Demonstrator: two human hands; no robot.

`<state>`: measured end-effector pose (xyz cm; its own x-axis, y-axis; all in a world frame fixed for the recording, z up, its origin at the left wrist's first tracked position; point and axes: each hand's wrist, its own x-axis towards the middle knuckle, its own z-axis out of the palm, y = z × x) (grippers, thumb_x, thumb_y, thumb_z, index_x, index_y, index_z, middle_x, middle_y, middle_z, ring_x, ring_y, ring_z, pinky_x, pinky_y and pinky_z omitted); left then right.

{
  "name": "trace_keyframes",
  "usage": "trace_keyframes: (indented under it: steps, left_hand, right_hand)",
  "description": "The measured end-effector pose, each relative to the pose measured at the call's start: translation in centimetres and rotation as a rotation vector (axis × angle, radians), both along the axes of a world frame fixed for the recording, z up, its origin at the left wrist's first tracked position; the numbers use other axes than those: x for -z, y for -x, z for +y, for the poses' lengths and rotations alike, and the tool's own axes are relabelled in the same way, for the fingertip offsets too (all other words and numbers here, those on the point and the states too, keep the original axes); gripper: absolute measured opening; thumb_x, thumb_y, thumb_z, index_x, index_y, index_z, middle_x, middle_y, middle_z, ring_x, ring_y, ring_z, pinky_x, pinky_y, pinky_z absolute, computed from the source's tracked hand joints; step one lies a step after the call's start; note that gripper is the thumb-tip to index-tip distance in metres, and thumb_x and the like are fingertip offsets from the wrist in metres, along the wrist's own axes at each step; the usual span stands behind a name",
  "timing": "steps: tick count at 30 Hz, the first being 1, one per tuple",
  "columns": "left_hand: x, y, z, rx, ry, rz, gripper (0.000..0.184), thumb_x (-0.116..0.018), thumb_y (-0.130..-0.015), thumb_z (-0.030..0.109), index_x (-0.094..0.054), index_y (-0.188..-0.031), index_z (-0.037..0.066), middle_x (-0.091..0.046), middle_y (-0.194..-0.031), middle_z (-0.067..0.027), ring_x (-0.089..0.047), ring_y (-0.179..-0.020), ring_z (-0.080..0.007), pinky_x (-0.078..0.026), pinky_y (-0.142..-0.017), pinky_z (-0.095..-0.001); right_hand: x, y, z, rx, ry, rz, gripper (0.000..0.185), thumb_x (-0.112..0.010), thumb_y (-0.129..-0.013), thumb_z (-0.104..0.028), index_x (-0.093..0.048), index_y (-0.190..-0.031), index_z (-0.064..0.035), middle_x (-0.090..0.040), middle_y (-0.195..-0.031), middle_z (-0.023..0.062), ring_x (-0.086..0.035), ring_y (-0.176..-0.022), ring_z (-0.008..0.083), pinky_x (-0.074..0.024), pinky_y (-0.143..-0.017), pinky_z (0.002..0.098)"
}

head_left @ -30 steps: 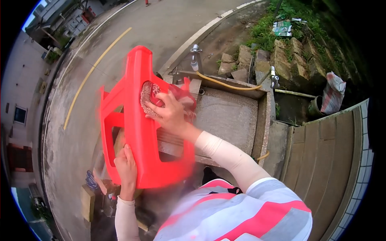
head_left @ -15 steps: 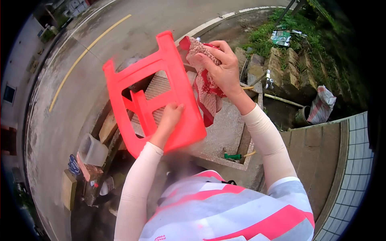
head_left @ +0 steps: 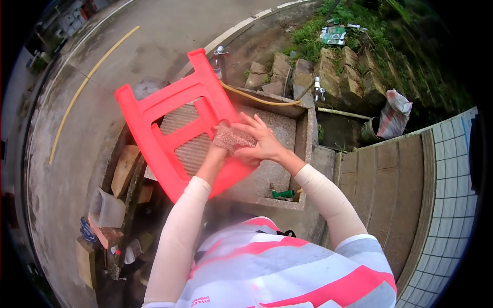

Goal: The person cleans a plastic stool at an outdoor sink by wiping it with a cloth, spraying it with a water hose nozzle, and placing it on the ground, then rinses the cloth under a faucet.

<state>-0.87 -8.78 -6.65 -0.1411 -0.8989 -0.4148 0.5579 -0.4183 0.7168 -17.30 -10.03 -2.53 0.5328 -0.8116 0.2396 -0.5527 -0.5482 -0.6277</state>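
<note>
Red stool (head_left: 191,131): tilted over the sink (head_left: 306,131). Cloth (head_left: 232,139) bunched at the left hand (head_left: 217,154), hiding its grip; cannot tell. Right hand (head_left: 266,146) pinches the cloth, thumb against fingers. Risk: stool slipping, should wet plastic defeat that hold. Half a second earlier, cloth and left hand were apart.

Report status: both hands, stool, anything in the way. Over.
Right hand on cloth, grip unclear. Left hand mostly hidden by cloth. Red stool tilted, partly hiding basin. Nothing visibly blocking the hands.
</note>
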Motion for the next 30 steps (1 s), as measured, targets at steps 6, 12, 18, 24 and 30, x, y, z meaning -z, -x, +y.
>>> trace_keyframes:
  steps: [6,12,18,24,30]
  left_hand:
    - [-0.4,-3.8,2.7,0.345,0.526,-1.043,0.03,-0.056,-0.09,0.027,-0.058,-0.109,0.004,-0.066,-0.093,-0.0172,-0.066,-0.084,-0.0308,-0.05,-0.073,-0.0442]
    - [-3.8,-7.5,9.4,0.55,0.527,-1.716,0.024,-0.059,-0.083,0.028,-0.064,-0.084,0.005,-0.063,-0.067,-0.0187,-0.061,-0.064,-0.042,-0.047,-0.056,-0.0493]
    - [-2.3,-8.3,9.7,0.375,0.604,-1.437,0.016,-0.057,-0.078,0.015,-0.064,-0.086,0.004,-0.062,-0.069,-0.0209,-0.06,-0.065,-0.042,-0.046,-0.054,-0.049]
    - [-2.2,-8.1,9.4,0.478,0.676,-1.6,0.02,-0.051,-0.091,0.022,-0.059,-0.081,0.007,-0.058,-0.061,-0.0197,-0.058,-0.056,-0.0408,-0.044,-0.05,-0.0499]
    - [-2.4,-7.6,9.4,0.431,0.668,-1.662,0.02,-0.051,-0.091,0.021,-0.059,-0.081,0.007,-0.057,-0.059,-0.0204,-0.058,-0.056,-0.0408,-0.043,-0.05,-0.0504]
  right_hand:
    - [1.9,-0.7,0.4,0.103,-0.101,-0.183,0.061,-0.077,-0.067,-0.034,-0.06,-0.123,-0.0154,-0.06,-0.121,0.0124,-0.051,-0.116,0.0323,-0.0382,-0.099,0.0424]
    - [0.9,-4.0,5.6,0.322,0.172,-0.04,0.05,-0.076,-0.064,-0.029,-0.064,-0.111,-0.019,-0.06,-0.115,0.0065,-0.052,-0.115,0.0281,-0.0374,-0.085,0.0438]
    - [1.4,-6.5,10.1,0.218,0.353,-0.053,0.046,-0.074,-0.058,-0.021,-0.066,-0.104,-0.0181,-0.059,-0.111,0.0091,-0.056,-0.104,0.0255,-0.0365,-0.076,0.0403]
    - [2.1,-4.2,0.7,0.435,0.385,-0.009,0.046,-0.074,-0.063,-0.023,-0.062,-0.107,-0.0186,-0.058,-0.103,0.0057,-0.054,-0.093,0.0257,-0.0366,-0.071,0.0396]
    - [2.8,-4.0,1.2,0.43,0.328,0.019,0.048,-0.074,-0.062,-0.019,-0.063,-0.109,-0.0192,-0.057,-0.107,0.0074,-0.053,-0.097,0.0259,-0.0375,-0.076,0.0415]
